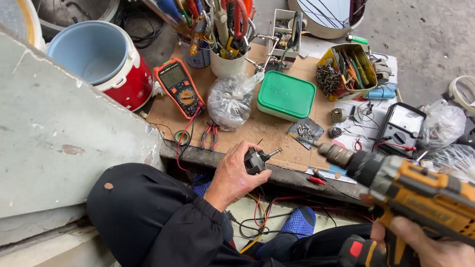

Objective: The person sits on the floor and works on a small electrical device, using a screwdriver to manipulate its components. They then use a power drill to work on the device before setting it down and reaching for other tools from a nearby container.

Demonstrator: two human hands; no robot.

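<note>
My left hand (235,175) pinches one small black motor (256,160); my right hand (426,243) grips one yellow drill (420,195). Beyond the left hand: two multimeters, orange (179,87) and black (400,129).

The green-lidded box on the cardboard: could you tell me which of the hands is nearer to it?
Left. The left hand, gripping a small motor, lies just below the green-lidded box; the right hand, holding the drill, is far lower right.

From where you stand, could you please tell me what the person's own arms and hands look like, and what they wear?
Both hands are bare: no gloves, rings or watch show. The left hand comes out of a long, loose black sleeve that reaches the wrist, with one small pale spot high on the dark fabric. Of the right hand only the fingers and knuckles show at the bottom edge of the picture; its wrist and sleeve lie outside the picture.
</note>
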